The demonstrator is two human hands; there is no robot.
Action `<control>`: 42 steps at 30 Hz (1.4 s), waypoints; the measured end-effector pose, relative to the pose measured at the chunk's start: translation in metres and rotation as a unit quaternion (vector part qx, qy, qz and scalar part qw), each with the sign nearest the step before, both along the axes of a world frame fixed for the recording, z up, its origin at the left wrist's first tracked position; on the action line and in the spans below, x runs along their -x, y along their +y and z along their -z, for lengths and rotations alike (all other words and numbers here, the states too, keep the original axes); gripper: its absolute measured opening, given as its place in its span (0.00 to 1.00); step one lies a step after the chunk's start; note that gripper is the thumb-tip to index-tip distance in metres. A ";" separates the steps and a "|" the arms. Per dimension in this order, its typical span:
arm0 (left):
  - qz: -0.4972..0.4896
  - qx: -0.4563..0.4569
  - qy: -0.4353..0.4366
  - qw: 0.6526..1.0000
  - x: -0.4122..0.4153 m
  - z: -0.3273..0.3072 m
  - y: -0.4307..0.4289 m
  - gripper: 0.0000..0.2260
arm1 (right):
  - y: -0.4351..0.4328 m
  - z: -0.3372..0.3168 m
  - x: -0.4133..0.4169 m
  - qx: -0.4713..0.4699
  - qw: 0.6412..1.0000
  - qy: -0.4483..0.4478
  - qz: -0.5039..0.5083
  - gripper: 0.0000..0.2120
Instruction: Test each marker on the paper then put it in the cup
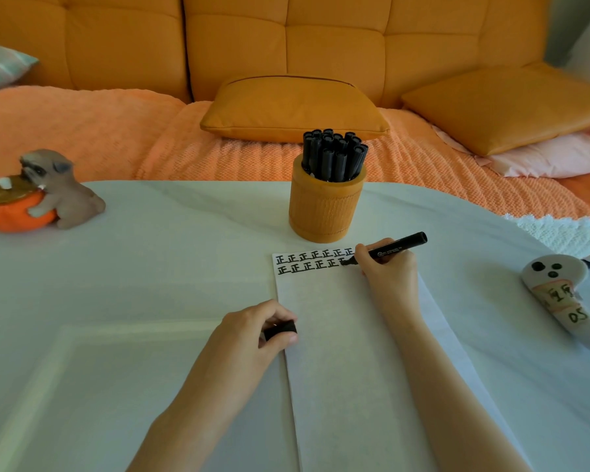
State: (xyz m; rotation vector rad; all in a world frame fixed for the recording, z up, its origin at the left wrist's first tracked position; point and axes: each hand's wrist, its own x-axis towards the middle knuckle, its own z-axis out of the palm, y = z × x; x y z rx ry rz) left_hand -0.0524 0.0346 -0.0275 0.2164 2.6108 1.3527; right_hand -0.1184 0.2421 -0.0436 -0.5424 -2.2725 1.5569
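Note:
A white sheet of paper point(348, 352) lies on the table, with two rows of black characters along its top edge. My right hand point(387, 267) grips a black marker point(397, 247), and the marker's tip touches the paper at the end of the second row. At the paper's left edge my left hand point(252, 330) pinches the black marker cap point(280, 330). Behind the paper stands an orange cup point(324, 209) that holds several black markers point(332, 155) upright.
A dog figurine with an orange bowl point(38, 195) sits at the table's far left. A white controller with handwritten labels point(566, 294) lies at the right. Beyond the white table point(150, 267) is an orange sofa with cushions point(293, 107).

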 end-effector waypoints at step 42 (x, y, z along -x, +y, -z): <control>-0.029 -0.079 0.051 0.995 0.000 -0.012 0.001 0.05 | -0.005 -0.035 -0.014 0.181 0.982 0.053 0.002 0.16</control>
